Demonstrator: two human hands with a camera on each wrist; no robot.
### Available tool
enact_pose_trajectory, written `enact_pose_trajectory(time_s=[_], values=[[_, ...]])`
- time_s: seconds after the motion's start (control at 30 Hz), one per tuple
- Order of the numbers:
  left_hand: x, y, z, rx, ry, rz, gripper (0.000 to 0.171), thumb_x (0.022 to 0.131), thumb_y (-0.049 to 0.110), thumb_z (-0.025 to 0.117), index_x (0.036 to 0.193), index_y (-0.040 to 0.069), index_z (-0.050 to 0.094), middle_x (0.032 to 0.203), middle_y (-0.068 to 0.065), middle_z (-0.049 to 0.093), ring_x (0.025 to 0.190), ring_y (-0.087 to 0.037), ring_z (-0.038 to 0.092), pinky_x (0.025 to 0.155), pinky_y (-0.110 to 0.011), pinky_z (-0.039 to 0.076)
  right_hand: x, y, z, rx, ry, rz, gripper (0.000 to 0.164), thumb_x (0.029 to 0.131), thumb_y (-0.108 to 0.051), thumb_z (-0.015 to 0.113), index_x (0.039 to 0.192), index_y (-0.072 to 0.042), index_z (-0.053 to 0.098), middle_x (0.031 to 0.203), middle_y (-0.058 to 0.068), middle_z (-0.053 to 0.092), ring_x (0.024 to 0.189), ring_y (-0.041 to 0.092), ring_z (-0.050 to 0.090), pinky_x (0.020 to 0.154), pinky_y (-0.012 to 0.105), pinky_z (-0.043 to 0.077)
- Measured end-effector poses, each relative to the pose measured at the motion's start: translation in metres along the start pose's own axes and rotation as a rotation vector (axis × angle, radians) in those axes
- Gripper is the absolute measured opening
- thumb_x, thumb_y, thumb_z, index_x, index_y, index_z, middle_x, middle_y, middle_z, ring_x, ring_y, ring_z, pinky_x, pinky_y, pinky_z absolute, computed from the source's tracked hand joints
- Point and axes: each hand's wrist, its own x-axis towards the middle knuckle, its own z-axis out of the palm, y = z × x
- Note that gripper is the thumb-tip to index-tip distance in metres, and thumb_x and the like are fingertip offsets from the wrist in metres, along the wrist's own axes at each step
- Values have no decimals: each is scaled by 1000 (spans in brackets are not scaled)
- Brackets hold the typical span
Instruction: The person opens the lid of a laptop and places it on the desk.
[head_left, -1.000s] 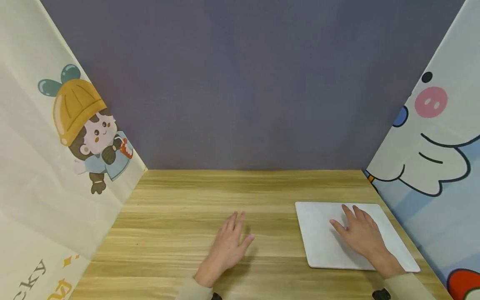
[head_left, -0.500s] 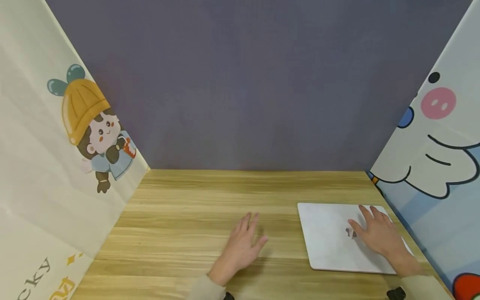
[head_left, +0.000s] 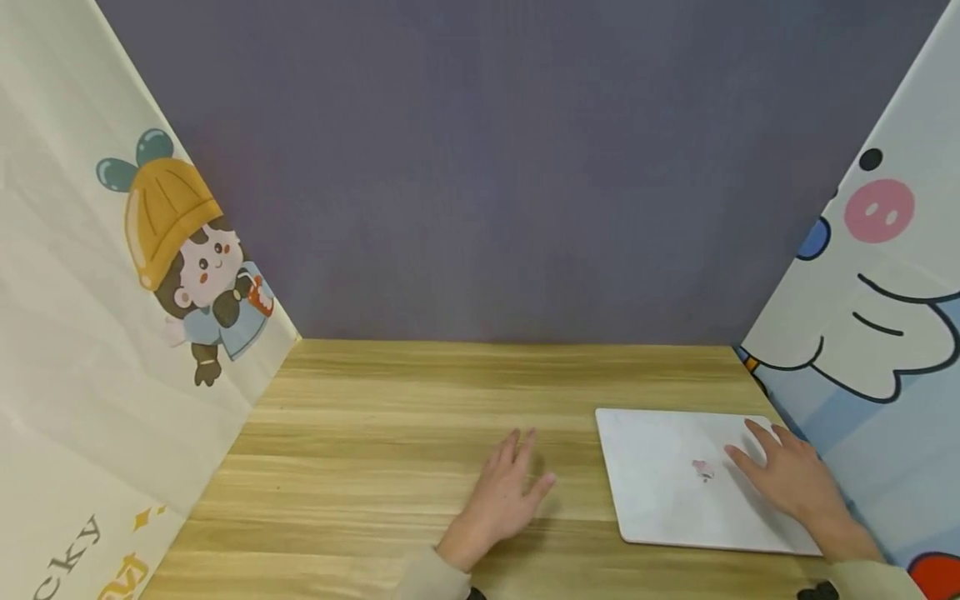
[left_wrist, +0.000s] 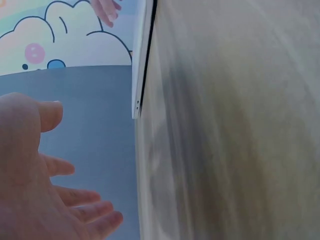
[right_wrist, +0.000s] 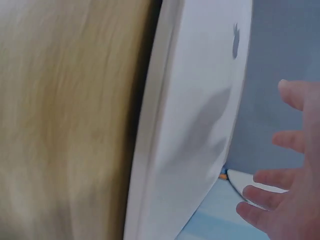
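Observation:
A closed white laptop (head_left: 660,483) lies flat at the right of the table, with a small dark and pinkish logo in the middle of its lid. Over its right side hovers my right hand (head_left: 795,483), fingers spread and holding nothing. The right wrist view shows that hand (right_wrist: 290,185) apart from the lid (right_wrist: 195,135), whose surface carries a shadow. Left of the laptop, my left hand (head_left: 498,500) is above the bare wood, fingers extended and thumb out. In the left wrist view the laptop's thin edge (left_wrist: 143,60) shows beyond the left hand (left_wrist: 40,190).
The wood-grain table (head_left: 360,467) runs back to a dark grey panel (head_left: 480,183). A cream sheet (head_left: 67,400) with a cartoon figure stands on the left. A pale blue and white cartoon sheet (head_left: 907,450) borders the right side, close to my right hand.
My right hand has moved right across the laptop, uncovering the logo on its lid. My left hand has also drifted right. The laptop shows little movement apart from a slight view shift.

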Motion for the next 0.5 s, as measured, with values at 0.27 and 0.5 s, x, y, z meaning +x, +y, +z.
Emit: enact_pose_trajectory(time_s=[0.27,0.5], values=[[3,4,5,-12,-8,-3,71,106,51,41,162,10,24,163,-24,27,147,-43,31,117,-62,29,3,30,3,57,-114,41,80,104,-52,47,137,21,42,130,53,39,115,68,40,92,76,35],[3,6,11,-14,-8,11,70,107,50,41,161,10,25,162,-24,29,146,-42,33,116,-61,30,-3,38,8,71,-169,110,85,104,-57,43,137,22,42,133,51,38,117,69,38,93,78,35]])
